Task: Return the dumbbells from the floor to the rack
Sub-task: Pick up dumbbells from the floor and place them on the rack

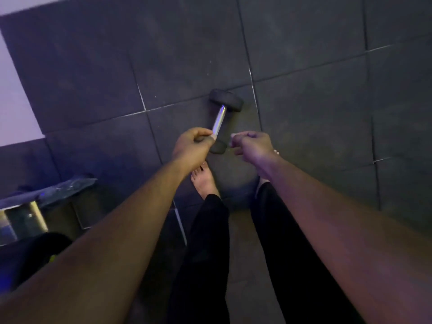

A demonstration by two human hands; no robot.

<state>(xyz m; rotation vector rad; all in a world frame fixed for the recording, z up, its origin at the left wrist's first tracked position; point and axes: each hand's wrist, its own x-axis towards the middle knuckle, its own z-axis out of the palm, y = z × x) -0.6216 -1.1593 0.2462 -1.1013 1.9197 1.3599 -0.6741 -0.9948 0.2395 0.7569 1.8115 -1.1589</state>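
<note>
A small dumbbell (221, 118) with black heads and a shiny chrome handle lies on the dark rubber floor tiles (315, 118), just ahead of my bare feet. Both arms reach down toward it. My left hand (194, 145) hovers over the handle's near end with its fingers curled into a fist and the thumb against the forefinger. It covers part of the near head. My right hand (253, 146) is to the right of that head, also curled, holding nothing. Neither hand plainly grips the dumbbell.
At the lower left stands a metal-framed stand (25, 218) with a dark padded top (51, 189). A pale wall or floor strip (14, 90) runs along the left edge. My legs in black trousers (210, 253) stand below the hands.
</note>
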